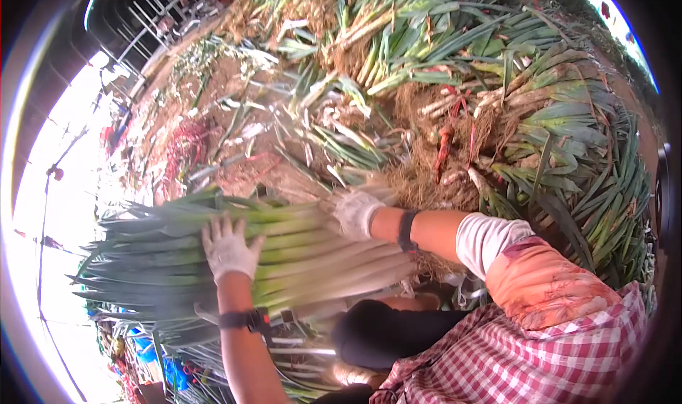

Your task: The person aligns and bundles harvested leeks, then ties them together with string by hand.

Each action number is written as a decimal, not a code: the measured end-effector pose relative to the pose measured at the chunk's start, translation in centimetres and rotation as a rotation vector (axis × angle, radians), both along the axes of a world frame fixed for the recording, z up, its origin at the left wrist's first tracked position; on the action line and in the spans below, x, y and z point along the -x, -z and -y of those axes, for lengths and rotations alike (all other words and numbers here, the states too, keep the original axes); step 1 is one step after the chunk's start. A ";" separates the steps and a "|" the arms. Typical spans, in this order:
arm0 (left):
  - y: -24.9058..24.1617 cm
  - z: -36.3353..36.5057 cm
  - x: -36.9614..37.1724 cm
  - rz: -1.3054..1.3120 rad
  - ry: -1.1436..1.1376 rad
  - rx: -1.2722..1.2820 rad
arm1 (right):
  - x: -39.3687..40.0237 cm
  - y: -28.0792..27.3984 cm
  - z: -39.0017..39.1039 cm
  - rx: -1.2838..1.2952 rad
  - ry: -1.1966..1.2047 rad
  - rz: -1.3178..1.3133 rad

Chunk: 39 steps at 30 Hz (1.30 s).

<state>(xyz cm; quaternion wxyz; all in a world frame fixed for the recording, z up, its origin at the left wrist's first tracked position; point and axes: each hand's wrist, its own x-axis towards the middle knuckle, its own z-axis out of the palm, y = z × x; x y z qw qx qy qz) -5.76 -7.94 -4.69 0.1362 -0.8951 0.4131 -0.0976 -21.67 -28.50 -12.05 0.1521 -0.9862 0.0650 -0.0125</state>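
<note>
A broad row of leeks (298,255) lies side by side in front of me, dark leaves to the left and pale stalks to the right. My left hand (231,248), in a whitish glove, rests flat on the green part with its fingers spread. At the far edge of the row, my right hand (354,212), gloved too, touches the pale stalks. Its fingers reach out to the left and are slightly blurred. The root ends of the row are smeared, so their detail is lost.
Large heaps of leeks (568,127) with roots lie at the right and back. An orange-red object (444,145) sits among the roots. Red netting or string (186,145) and leaf scraps litter the soil. My bent knee (366,333) is close to the row, and blue material (174,372) shows at lower left.
</note>
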 end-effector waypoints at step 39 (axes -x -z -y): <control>35.4 -36.6 34.4 -1.014 -1.480 0.958 | 3.4 -2.7 -6.5 0.227 -0.317 -0.195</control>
